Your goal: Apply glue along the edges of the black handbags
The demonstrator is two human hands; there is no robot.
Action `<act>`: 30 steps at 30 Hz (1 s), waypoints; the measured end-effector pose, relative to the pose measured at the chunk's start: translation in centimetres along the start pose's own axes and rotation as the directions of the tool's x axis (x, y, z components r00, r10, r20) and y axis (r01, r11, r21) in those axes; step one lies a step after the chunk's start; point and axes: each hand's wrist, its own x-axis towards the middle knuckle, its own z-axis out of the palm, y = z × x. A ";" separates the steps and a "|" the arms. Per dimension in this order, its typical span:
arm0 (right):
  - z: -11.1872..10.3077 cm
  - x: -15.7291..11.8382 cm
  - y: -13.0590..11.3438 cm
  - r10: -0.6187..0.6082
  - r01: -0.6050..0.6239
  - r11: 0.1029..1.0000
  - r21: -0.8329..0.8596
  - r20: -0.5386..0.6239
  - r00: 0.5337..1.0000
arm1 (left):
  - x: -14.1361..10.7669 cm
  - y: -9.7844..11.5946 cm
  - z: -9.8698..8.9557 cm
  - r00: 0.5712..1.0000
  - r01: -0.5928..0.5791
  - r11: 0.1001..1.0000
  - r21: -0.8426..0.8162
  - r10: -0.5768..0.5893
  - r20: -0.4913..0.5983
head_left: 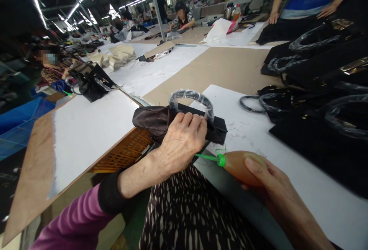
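My left hand (184, 141) is closed over the upper edge of a black handbag (152, 120) at the middle of the view. A round bag handle (191, 95), wrapped in clear plastic, stands up behind my knuckles. In my right hand (266, 177) is a squeeze bottle (241, 165) of amber-brown liquid with a green cap. Its thin green nozzle (205, 157) points left, toward the bag just below my left hand. The nozzle's tip is hidden there, so I cannot tell whether it touches the bag.
Several black handbags (304, 139) with wrapped handles are piled at the right. Another black bag (92, 81) sits on the left table (83, 127). An orange plastic crate (123, 150) stands below the table edge. Co-workers (182, 18) are across the tables; one person's hands rest on black material at upper right.
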 end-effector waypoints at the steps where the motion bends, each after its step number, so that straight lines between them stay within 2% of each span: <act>1: 0.1 -0.2 -0.2 0.001 -0.001 1.000 -0.001 0.010 1.000 | 0.0 0.0 0.0 1.000 0.000 1.000 0.001 0.000 -0.001; 5: 0.2 -0.6 -0.4 0.013 -0.012 0.999 -0.043 0.022 1.000 | -0.1 0.1 0.2 1.000 -0.002 1.000 0.008 0.002 -0.002; 13: -0.3 -1.3 -0.4 -0.036 0.041 0.982 -0.184 0.029 0.999 | 0.0 0.2 0.3 1.000 0.000 1.000 0.012 0.000 -0.016; 18: -0.1 -2.2 -1.9 -0.123 0.092 0.953 -0.290 -0.092 0.988 | 0.1 0.1 0.2 1.000 0.011 1.000 0.016 -0.011 -0.016; 20: -0.3 -1.9 -2.1 -0.135 0.093 0.948 -0.304 -0.119 0.984 | 0.3 0.1 0.1 1.000 0.014 1.000 0.016 -0.014 -0.014; 30: -1.3 0.7 -1.2 -0.265 0.207 0.901 -0.382 -0.108 0.958 | 0.7 -0.3 -0.3 1.000 0.012 1.000 -0.009 -0.012 0.001</act>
